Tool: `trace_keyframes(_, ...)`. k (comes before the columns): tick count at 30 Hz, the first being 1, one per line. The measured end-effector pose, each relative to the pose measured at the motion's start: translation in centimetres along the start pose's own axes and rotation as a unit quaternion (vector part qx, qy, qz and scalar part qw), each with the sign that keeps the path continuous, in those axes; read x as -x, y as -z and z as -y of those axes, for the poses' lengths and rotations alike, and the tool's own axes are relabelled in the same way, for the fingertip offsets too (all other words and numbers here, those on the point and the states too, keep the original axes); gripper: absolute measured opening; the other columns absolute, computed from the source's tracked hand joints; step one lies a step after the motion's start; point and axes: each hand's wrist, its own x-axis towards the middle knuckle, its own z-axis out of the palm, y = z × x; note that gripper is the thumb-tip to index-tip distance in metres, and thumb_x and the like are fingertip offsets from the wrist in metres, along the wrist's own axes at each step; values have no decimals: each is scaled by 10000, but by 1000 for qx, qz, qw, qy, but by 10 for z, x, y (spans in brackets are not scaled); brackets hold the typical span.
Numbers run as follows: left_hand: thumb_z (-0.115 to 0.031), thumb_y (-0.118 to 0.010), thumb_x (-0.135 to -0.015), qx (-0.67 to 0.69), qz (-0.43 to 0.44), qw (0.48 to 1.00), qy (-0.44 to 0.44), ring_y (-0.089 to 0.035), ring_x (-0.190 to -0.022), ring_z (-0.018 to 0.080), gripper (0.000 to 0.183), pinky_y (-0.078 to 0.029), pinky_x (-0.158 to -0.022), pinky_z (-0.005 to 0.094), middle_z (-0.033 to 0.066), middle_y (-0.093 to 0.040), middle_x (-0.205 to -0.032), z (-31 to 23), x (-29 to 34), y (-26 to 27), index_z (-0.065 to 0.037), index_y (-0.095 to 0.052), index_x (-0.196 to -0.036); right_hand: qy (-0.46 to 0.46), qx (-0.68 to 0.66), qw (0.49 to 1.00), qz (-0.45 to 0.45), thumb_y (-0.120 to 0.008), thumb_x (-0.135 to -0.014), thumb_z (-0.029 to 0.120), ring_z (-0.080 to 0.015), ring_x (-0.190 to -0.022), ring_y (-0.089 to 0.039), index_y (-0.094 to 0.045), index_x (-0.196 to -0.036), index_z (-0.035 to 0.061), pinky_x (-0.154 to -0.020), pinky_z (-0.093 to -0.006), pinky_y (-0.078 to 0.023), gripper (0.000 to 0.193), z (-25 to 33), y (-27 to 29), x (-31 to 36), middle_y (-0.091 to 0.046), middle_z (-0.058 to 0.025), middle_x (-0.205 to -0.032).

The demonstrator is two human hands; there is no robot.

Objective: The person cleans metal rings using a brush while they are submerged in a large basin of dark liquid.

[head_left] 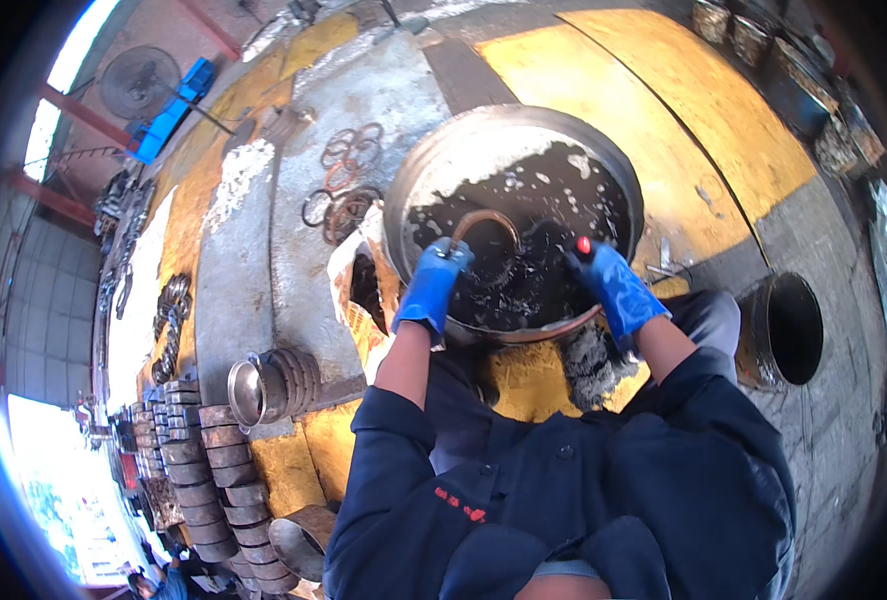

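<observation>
Between my knees stands a wide round metal basin (397, 215) with dark liquid (573, 200) and pale foam in it. My left hand (437, 280), in a blue glove, is closed on the left side of a brown metal ring (493, 214). The ring tilts over the liquid, and its lower part is hard to make out there. Over the basin's right side, my gloved right hand (615, 288) is closed around a dark tool with a red end (583, 244). Its working end blends into the dark liquid, so its kind is unclear.
An opened sack (348, 290) leans at the basin's left. Beyond it lie several loose rings (341, 150). Stacked metal rings (228, 455) stand at lower left, near a chain (170, 320). A hollow metal cylinder (755, 335) is at my right. Another person (168, 582) shows at the lower-left edge.
</observation>
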Motion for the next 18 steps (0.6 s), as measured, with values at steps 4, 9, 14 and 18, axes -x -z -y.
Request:
trace_keyframes(4, -142, -711, -869, 173, -18, 981, 85, -651, -846, 161, 261, -516, -785, 261, 71, -691, -944, 14, 0, 12, -10, -645, -1084, -18, -279, 960, -33, -603, -907, 129, -154, -882, -657, -663, -1080, 34, -815, -292, -532, 207, 23, -23, -25, -707, -55, -1006)
trace_keyframes(9, -133, -675, -903, 165, 0, 985, 50, -647, -923, 150, 248, -519, -829, 267, 74, -698, -980, 30, -3, 7, -5, -644, -1113, 78, -378, 922, -6, -602, -911, 56, -116, -898, -637, -654, -1086, 22, -828, -252, -526, 185, 118, -31, -13, -685, -40, -1006)
trace_keyframes(14, -150, -621, -910, 79, 9, 997, -2, -618, -882, 136, 243, -502, -793, 291, 50, -682, -1016, 44, -9, 13, -56, -662, -1131, 188, -114, 975, -10, -635, -893, 210, -250, -1080, -633, -658, -1150, 130, -946, -336, -499, 269, 151, -69, -8, -671, -103, -1146)
trace_keyframes(18, -167, -583, -921, -21, 8, 998, -52, -624, -913, 191, 318, -490, -831, 317, 101, -677, -1009, 23, -7, -5, -10, -622, -1194, 121, -241, 962, -52, -624, -906, 236, -218, -1046, -648, -654, -1136, 95, -908, -325, -520, 271, 112, -93, -59, -677, -113, -1134)
